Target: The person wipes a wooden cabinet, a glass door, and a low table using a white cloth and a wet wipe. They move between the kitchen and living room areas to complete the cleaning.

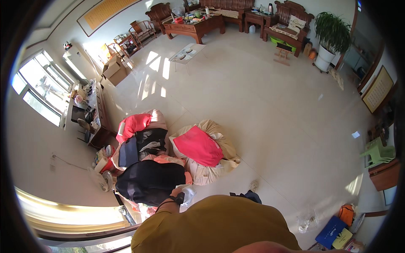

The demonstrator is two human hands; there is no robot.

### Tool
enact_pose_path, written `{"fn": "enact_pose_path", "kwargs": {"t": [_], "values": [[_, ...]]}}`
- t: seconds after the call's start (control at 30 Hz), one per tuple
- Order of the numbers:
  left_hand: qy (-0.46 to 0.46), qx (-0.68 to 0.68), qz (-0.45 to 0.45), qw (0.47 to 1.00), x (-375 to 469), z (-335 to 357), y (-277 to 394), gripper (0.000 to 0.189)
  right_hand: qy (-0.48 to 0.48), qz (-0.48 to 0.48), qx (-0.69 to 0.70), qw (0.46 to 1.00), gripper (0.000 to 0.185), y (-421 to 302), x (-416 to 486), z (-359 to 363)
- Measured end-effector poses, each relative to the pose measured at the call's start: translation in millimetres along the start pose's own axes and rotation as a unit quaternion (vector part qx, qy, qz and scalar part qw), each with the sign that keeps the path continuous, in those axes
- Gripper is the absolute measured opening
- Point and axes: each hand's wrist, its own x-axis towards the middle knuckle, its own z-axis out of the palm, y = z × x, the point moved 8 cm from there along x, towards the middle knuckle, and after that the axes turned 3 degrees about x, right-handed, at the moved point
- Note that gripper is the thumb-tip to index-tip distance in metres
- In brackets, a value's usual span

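My left hand point(177, 191), with a dark watch at the wrist, is at the right edge of a black cloth point(150, 182) spread over a pile. White cloth or plastic point(187, 193) lies at its fingers; whether they grip it cannot be told. My right hand is out of view. Beyond the black cloth lie a dark blue folded item point(128, 152), black fabric point(152, 139) and a red garment point(134, 125). To the right, a red cloth with writing point(199, 146) rests on a beige fabric bundle point(232, 158).
A cluttered wooden desk point(102, 118) stands by the left wall, with an open cardboard box point(114, 70) beyond. A low folding table point(187, 53) stands on the tiled floor. Bags point(330, 231) lie at the lower right, below stacked green stools point(379, 151).
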Motion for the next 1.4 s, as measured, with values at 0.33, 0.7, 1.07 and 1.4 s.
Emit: {"fn": "enact_pose_path", "kwargs": {"t": [0.33,0.7,1.07,1.4], "values": [[-0.112,-0.234,0.026,0.965,26.5,58.4,270.6,0.042,0.059,-0.085,-0.096,0.990,0.027,-321.7,27.0,-38.5],[-0.233,-0.500,0.099,0.828,-24.0,18.2,483.8,0.032,-0.155,-0.158,-0.219,0.950,0.036,-515.1,7.2,155.5],[-0.264,-0.622,0.043,0.736,105.3,-38.0,612.4,0.041,-0.052,-0.096,-0.314,0.943,0.033,-711.5,82.4,241.7],[-0.180,-0.660,0.099,0.723,182.1,-207.5,730.7,0.042,-0.087,-0.118,-0.448,0.882,0.028,-811.8,182.3,328.6]]}}
